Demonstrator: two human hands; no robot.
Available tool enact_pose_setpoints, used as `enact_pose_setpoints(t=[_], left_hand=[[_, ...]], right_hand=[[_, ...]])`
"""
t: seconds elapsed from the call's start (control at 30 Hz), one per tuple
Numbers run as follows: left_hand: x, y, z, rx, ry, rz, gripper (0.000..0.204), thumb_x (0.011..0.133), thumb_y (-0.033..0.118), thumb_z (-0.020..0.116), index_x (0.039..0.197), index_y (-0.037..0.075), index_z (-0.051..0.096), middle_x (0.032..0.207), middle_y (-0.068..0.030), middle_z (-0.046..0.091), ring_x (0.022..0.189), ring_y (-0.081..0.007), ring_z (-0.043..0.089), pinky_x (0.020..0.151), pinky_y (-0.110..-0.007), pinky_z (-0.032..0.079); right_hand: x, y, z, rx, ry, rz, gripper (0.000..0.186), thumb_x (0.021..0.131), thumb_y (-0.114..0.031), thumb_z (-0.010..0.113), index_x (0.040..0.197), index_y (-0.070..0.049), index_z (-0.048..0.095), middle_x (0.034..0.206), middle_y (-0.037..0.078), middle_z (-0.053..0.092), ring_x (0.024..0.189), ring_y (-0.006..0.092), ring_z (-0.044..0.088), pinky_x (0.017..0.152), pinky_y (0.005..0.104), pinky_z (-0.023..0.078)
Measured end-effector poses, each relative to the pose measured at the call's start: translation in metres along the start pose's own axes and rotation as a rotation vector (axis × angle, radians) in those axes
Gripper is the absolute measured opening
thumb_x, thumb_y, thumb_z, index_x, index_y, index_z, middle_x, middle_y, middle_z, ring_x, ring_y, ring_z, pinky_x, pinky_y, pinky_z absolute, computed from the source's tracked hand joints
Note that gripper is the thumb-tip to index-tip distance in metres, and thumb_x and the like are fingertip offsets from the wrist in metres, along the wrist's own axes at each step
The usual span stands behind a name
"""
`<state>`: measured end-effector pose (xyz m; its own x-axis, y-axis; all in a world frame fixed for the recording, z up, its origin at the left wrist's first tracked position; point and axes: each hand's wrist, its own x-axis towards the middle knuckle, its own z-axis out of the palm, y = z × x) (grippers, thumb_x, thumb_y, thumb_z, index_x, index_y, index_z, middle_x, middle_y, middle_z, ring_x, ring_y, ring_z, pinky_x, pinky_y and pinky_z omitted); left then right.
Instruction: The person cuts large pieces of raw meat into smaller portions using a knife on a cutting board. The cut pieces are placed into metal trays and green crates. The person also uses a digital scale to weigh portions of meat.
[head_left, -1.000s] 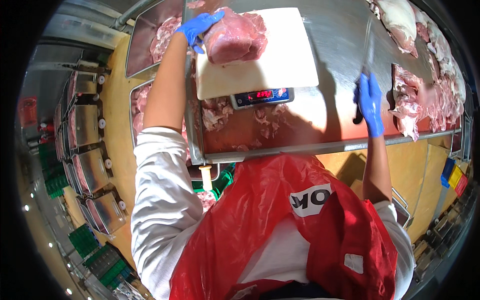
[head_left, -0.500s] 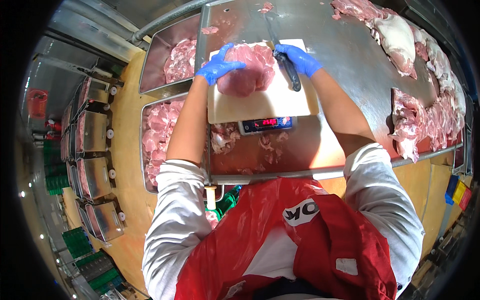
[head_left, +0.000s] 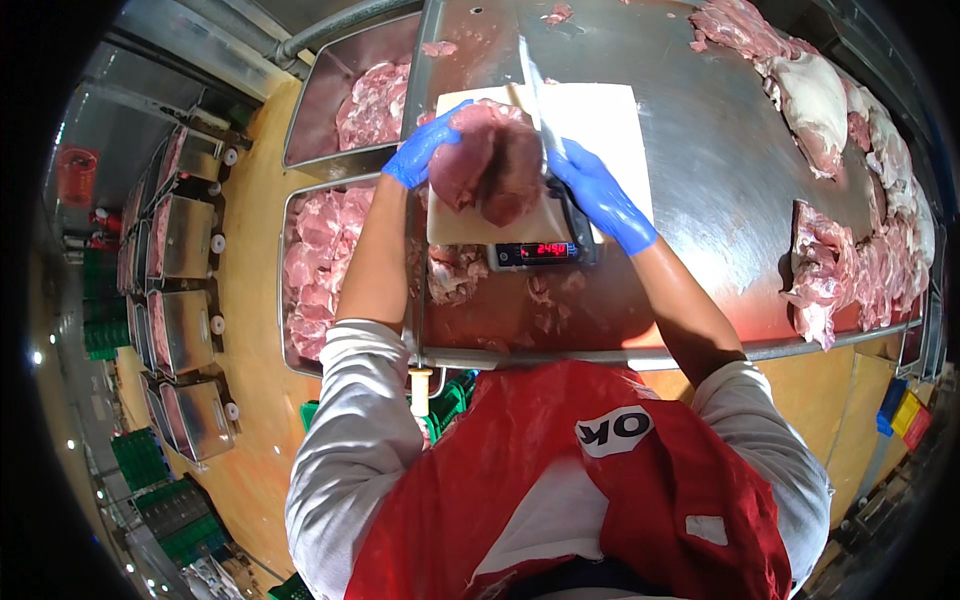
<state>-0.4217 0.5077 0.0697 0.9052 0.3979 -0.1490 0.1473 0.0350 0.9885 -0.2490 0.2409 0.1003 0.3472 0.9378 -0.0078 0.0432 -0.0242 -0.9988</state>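
Observation:
A large pink piece of raw meat (head_left: pixel 465 170) is over the left part of a white board (head_left: pixel 615 125); a dark, shaded fold runs down its middle. My left hand (head_left: pixel 425 150), in a blue glove, grips it by its upper left side. My right hand (head_left: pixel 603 200), also blue-gloved, is closed around the black handle of a knife (head_left: pixel 533 90). The long blade points away from me, along the meat's right side. Whether the blade touches the meat I cannot tell. Under the board's near edge shows a scale (head_left: pixel 545 254) with a red lit display.
Small meat scraps (head_left: pixel 455 275) lie on the steel table (head_left: pixel 700 130) near the scale. Left of it stand two metal bins (head_left: pixel 345 158) of meat. Large cuts (head_left: pixel 820 260) line the table's right side. Wheeled meat carts (head_left: pixel 185 235) stand on the floor far left.
The meat has been tilted, so its dark fold now faces me. My right hand has come nearer to me and turned, bringing the knife blade alongside the meat. The scale's reading has changed.

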Motion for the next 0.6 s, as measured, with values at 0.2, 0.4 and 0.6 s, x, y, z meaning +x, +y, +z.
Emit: enact_pose_setpoints(t=[0.2,0.4,0.6], left_hand=[[-0.016,0.022,0.037,0.606,0.125,0.254,0.072,0.086,0.031,0.073,0.142,-0.001,0.044,0.140,-0.0185,0.052,0.132,-0.0272,0.048,0.110,-0.037,0.038],[0.019,0.014,0.088,0.827,0.304,0.475,0.074,0.080,0.036,0.075,0.139,0.000,0.048,0.138,-0.0233,0.052,0.125,-0.0362,0.053,0.105,-0.042,0.044],[0.042,0.017,0.077,1.382,0.168,0.690,0.060,0.086,0.027,0.068,0.138,0.003,0.051,0.141,-0.0213,0.051,0.129,-0.0301,0.050,0.109,-0.037,0.040]], right_hand=[[-0.027,0.038,0.001,0.473,0.159,0.189,0.023,0.103,-0.025,0.052,0.112,-0.004,0.058,0.090,0.002,0.061,0.078,0.0105,0.059,0.077,0.0286,0.056],[-0.028,0.040,0.014,0.473,0.084,0.152,0.045,0.103,-0.018,0.050,0.144,-0.002,0.040,0.107,0.002,0.058,0.090,0.0083,0.056,0.077,0.0273,0.052],[-0.063,0.043,0.032,0.588,0.204,0.231,0.029,0.104,-0.022,0.050,0.126,-0.004,0.054,0.098,0.005,0.062,0.085,0.0121,0.061,0.071,0.0282,0.054]])
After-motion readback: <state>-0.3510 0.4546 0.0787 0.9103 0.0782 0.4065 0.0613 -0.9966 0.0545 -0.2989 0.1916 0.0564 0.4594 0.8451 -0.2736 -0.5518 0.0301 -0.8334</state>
